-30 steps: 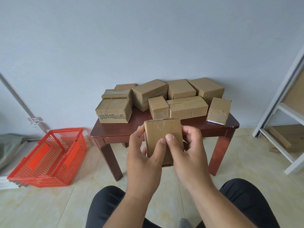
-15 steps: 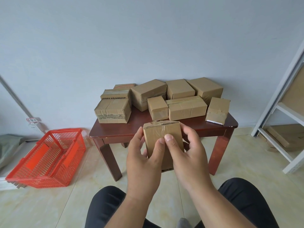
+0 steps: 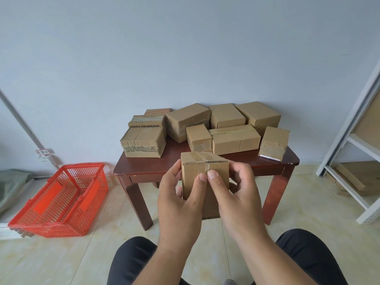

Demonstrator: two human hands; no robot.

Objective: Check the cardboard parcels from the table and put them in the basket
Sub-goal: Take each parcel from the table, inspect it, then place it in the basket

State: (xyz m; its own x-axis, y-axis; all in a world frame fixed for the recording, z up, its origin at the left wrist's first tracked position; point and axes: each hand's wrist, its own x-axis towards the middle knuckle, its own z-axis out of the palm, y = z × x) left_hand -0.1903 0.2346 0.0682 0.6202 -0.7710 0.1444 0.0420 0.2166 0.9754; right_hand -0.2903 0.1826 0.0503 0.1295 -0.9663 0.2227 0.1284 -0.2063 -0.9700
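A small taped cardboard parcel (image 3: 205, 167) is held upright in front of the table, above my knees. My left hand (image 3: 178, 204) grips its left side with the thumb on the near face. My right hand (image 3: 236, 194) grips its right side, thumb pressed beside the left thumb. Several more cardboard parcels (image 3: 234, 138) lie on the dark red wooden table (image 3: 156, 169). The red plastic basket (image 3: 59, 200) stands empty on the floor to the left of the table.
A white shelf frame (image 3: 353, 149) with cardboard pieces under it stands at the right. A grey-green bag (image 3: 10, 182) lies at the far left by the wall. My dark-trousered knees (image 3: 131, 262) are at the bottom. Pale floor tiles surround the table.
The parcel has tipped in my hands so its taped top face now shows. Both thumbs have moved together on the near face.
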